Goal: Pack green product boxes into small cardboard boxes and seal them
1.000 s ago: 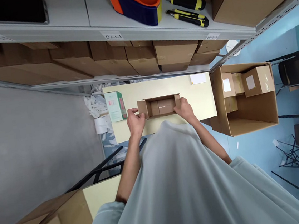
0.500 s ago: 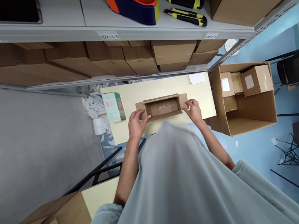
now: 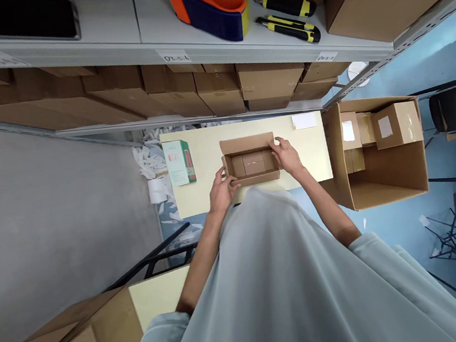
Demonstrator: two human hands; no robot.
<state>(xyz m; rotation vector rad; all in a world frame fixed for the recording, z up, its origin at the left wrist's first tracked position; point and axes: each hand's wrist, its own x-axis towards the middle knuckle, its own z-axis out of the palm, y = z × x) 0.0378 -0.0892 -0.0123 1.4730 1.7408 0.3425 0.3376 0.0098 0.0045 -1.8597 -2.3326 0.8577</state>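
Observation:
A small open cardboard box sits on the cream tabletop in front of me, its inside visible and bare. Its far flap stands up and leans outward. My left hand grips the box's left end, thumb along the near edge and fingers at the side. At the right end, my right hand holds the far corner between thumb and fingers. To the left of the box stands a white and green carton. A white slip of paper or card lies toward the back right.
A large open carton holding several smaller boxes stands right of the table. Above the table's back runs a shelf with a tape dispenser, two utility knives and a phone. More cartons are at lower left.
The end flaps, spread outward before, now no longer stick out; the far flap has risen. My hands have come closer together, the right one shifting to the far corner.

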